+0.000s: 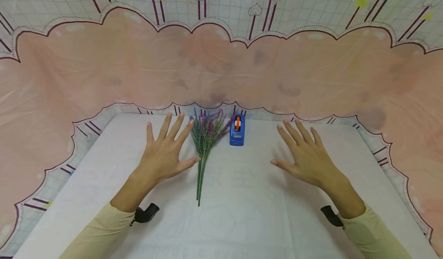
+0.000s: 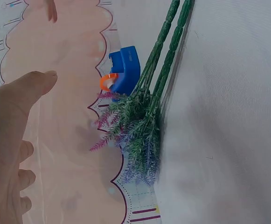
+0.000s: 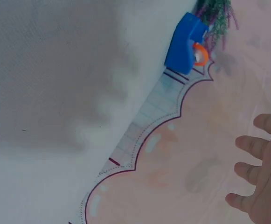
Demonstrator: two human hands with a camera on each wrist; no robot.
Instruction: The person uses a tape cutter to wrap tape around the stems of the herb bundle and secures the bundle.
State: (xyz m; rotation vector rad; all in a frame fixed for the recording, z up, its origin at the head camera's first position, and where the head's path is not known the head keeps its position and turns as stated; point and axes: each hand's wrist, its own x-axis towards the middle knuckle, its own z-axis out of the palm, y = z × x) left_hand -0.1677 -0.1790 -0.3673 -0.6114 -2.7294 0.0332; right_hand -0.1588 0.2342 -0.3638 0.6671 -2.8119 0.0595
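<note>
Pale sleeves (image 1: 100, 230) reach in from the near edge of a white tabletop (image 1: 242, 213), a black device at each wrist. The left hand (image 1: 161, 155) and the right hand (image 1: 309, 162) are spread wide, fingers extended, gripping nothing; the left thumb appears to overlap the stems from above, but the left wrist view shows it apart from them. Between the hands, nearer the left, lies a bunch of purple-flowered sprigs (image 1: 207, 137), its green stems (image 1: 199, 186) pointing toward the person. The sprigs look artificial and should prove light, the stems springy yet firm enough to pinch together midway, while the fine flowering tops likely bend, snag and crush easily and are better left unsqueezed. Just right of the blossoms, near the table's far edge, stands a blue tape dispenser (image 1: 237, 139) with an orange wheel (image 1: 237, 123). It looks rigid, smooth and perhaps slightly slick, heavier than the sprigs; its long sides offer the surest hold, clear of the wheel. Beyond hangs a peach-and-white patterned cloth (image 1: 225, 70).
</note>
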